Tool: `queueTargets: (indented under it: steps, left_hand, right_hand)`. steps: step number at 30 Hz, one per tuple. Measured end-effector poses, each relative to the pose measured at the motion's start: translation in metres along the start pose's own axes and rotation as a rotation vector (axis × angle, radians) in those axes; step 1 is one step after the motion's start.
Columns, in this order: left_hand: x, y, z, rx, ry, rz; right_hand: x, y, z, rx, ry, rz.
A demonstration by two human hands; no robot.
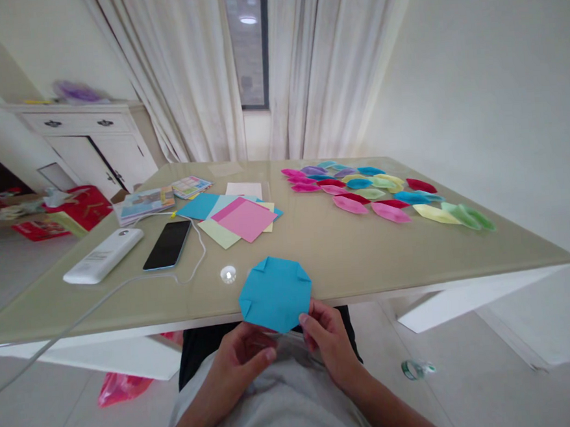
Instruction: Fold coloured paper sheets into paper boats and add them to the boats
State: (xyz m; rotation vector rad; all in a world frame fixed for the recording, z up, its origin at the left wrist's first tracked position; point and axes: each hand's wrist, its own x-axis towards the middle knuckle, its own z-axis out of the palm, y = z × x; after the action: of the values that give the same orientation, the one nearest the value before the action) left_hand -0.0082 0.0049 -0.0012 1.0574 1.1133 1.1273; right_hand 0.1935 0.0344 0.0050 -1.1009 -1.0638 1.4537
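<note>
A blue sheet of origami paper with its corners folded in, roughly eight-sided, is held at the front edge of the table. My right hand pinches its lower right edge, thumb on top and fingers beneath. Close under its lower left edge is my left hand, thumb apart from the curled fingers. Some of those fingertips are hidden by the paper, and I cannot tell whether they touch it. Beyond lie loose square sheets, a pink one on top of green, blue and yellow ones.
Several folded paper boat shapes in many colours cover the table's far right. On the left are a white power bank, a black phone, a white cable and booklets. A tape roll lies on the floor.
</note>
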Motion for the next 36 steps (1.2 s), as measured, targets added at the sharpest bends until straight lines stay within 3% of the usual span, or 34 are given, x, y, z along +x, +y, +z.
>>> queueTargets:
  steps: [4, 7, 12, 17, 19, 23, 31, 36]
  left_hand:
    - [-0.005, 0.000, -0.015, 0.083, 0.243, 0.156]
    - [-0.006, -0.001, -0.025, 0.118, 0.305, 0.209]
    - [-0.005, 0.000, -0.039, 0.355, 0.136, 0.294]
    - [-0.010, 0.002, -0.032, 0.215, 0.249, 0.271]
    - [-0.012, 0.003, -0.028, 0.188, 0.262, 0.245]
    - [-0.015, 0.003, -0.027, 0.167, 0.226, 0.200]
    - [-0.019, -0.012, -0.047, 0.254, -0.046, 0.112]
    - [-0.017, -0.011, -0.042, 0.206, -0.026, 0.067]
  right_hand:
    - [0.002, -0.008, -0.013, 0.081, -0.074, 0.136]
    - [0.002, -0.011, -0.022, 0.091, -0.146, 0.225]
    - [-0.002, -0.015, -0.031, 0.071, -0.242, 0.268]
    - [-0.015, -0.019, -0.033, -0.095, -0.444, 0.118]
    - [-0.020, -0.016, -0.033, -0.235, -0.379, 0.029]
    - [-0.022, -0.005, -0.035, -0.340, -0.092, -0.179]
    - [-0.018, -0.003, -0.039, -0.432, -0.265, -0.328]
    - [-0.017, 0.003, -0.039, -0.356, -0.226, -0.313]
